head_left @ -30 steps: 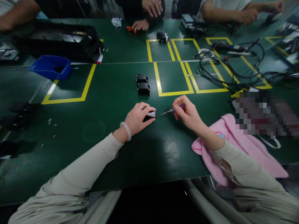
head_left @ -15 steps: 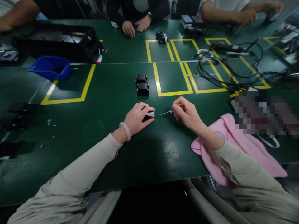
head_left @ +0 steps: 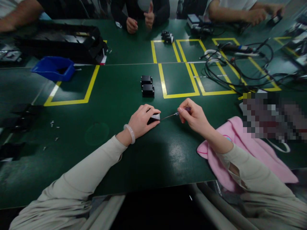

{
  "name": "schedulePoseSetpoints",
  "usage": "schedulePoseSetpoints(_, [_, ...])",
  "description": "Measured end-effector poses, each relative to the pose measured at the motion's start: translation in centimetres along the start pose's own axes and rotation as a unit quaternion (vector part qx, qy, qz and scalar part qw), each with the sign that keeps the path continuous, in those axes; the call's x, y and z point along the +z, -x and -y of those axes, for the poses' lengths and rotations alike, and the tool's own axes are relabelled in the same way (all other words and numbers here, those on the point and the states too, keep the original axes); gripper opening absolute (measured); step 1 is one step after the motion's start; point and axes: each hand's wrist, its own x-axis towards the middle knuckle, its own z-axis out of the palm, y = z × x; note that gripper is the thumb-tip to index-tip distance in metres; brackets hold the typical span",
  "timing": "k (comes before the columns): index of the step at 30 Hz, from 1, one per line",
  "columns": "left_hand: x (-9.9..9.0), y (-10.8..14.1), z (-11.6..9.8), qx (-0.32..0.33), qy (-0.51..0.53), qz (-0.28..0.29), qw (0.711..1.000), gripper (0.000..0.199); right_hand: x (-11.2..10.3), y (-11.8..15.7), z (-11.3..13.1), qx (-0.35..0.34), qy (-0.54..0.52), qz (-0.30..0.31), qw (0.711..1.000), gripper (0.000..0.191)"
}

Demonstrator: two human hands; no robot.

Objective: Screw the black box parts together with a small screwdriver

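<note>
My left hand (head_left: 143, 120) is closed around a small black block (head_left: 155, 117), pressing it to the green table; most of the block is hidden under the fingers. A thin screwdriver (head_left: 177, 113) is pinched in my right hand (head_left: 193, 115). Its shaft slants left and down, and the tip meets the right side of the block. Just beyond my left hand stand two similar black blocks (head_left: 147, 90) with small shiny screws at their sides. Several loose screws (head_left: 56, 139) lie on the table to the left.
A blue scoop-shaped bin (head_left: 54, 70) and a long black rack (head_left: 62, 41) stand back left. Black cables (head_left: 240, 70) sprawl over yellow tape outlines at right. A pink cloth (head_left: 240, 140) lies under my right forearm. Across the table are co-workers' hands (head_left: 141, 21).
The co-worker opposite has raised their hands from the table. My hands keep the same hold on block and screwdriver; the whole view has shifted slightly.
</note>
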Motion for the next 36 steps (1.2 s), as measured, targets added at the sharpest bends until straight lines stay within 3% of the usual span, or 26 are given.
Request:
schedulePoseSetpoints(12, [0.05, 0.03, -0.06, 0.006, -0.001, -0.004, 1.0, 0.032, 0.25, -0.02, -0.47, 0.009, -0.043, -0.001, 0.999, 0.025])
schedulePoseSetpoints(36, [0.19, 0.07, 0.0, 0.014, -0.01, -0.01, 1.0, 0.034, 0.25, 0.01, -0.45, 0.0, -0.037, -0.01, 0.999, 0.035])
